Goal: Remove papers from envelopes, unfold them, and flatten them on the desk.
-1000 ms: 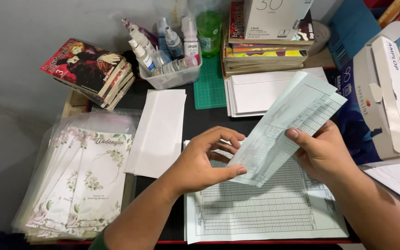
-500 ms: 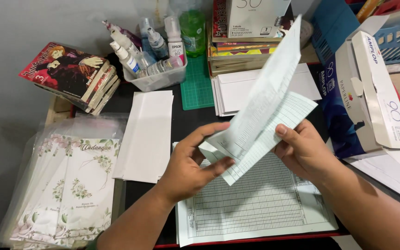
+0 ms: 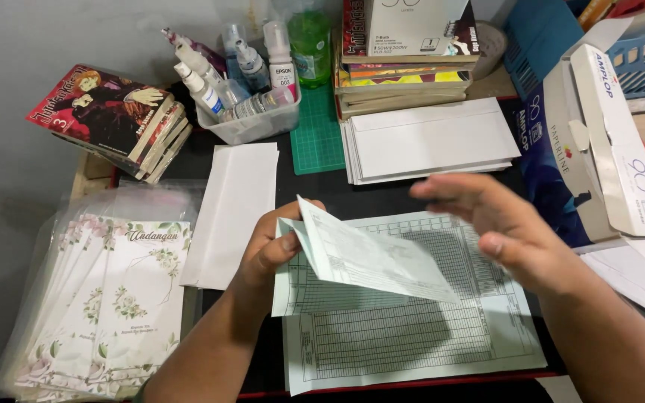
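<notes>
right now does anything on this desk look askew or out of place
Mostly the stack of books at the far left: it sits tilted, fanned and skewed to the desk edge. The folded form in the left hand is simply being handled.

This looks like a small home office or stationery workspace, set on a cluttered black desk (image 3: 315, 186) against a plain grey wall. At the upper middle of the frame a clear plastic tub of small ink refill bottles (image 3: 244, 112) stands beside a green cutting mat (image 3: 319, 138). White paper envelopes (image 3: 431, 142) lie stacked right of it, below piled books (image 3: 404, 82). Floral invitation cards in clear plastic sleeves (image 3: 106, 298) fill the lower left, and ruled printed forms (image 3: 412, 336) cover the lower middle.
</notes>
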